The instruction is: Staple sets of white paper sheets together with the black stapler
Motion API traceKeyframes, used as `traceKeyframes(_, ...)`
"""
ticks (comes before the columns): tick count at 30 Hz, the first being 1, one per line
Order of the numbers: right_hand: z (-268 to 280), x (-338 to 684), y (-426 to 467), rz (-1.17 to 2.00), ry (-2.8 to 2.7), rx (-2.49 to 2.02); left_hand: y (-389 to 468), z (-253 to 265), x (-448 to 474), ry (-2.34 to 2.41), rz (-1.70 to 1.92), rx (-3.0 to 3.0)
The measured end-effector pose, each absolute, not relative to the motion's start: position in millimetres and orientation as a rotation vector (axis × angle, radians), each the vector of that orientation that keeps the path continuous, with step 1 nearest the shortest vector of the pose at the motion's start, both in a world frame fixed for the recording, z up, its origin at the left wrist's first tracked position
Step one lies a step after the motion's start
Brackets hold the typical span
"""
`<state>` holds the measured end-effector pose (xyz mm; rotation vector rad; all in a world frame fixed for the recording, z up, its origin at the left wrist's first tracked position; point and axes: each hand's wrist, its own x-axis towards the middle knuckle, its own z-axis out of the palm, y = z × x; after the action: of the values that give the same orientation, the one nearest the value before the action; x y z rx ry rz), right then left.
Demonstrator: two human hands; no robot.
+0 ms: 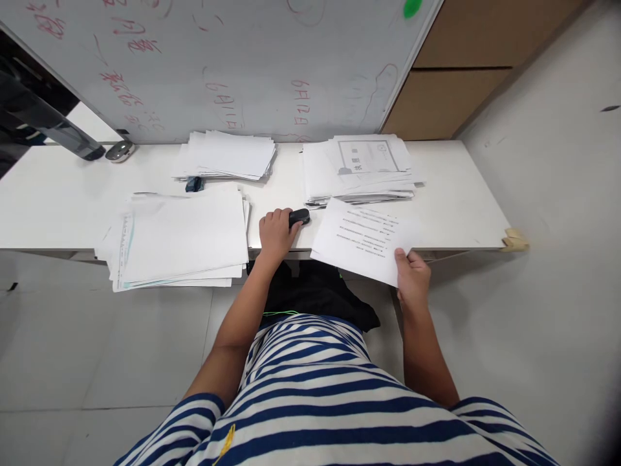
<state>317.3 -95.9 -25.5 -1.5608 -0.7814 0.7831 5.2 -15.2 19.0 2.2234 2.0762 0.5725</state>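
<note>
My left hand [275,234] is wrapped round a black stapler [301,216] at the front of the white table. The stapler's dark rounded end sticks out to the right of my thumb. Between thumb and fingers, my right hand [414,278] grips printed sheets of paper [359,239] by their lower right corner. These sheets tilt over the table's front edge, apart from the stapler. Whether they are one sheet or several, I cannot tell. Left of my left hand, a large paper stack [187,236] overhangs the edge. Behind the held sheets lies another paper stack [359,169].
A third paper stack [228,155] lies at the back, with a small dark object [195,184] before it. A computer mouse [120,151] and a dark cylinder [72,133] are at the left. Behind the table [451,207] stands a whiteboard [252,71]; cardboard boxes [451,103] are at right.
</note>
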Motion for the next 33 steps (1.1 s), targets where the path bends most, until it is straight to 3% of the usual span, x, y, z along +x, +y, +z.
traceKeyframes(11,-31,315,-94,1.056,-0.795,-1.542,-14,11,-10,1.872,0.588,2.406)
traceKeyframes(33,-24,306,-88,1.260,-0.754,-1.447,-15,20,-15,1.726,0.600,2.317)
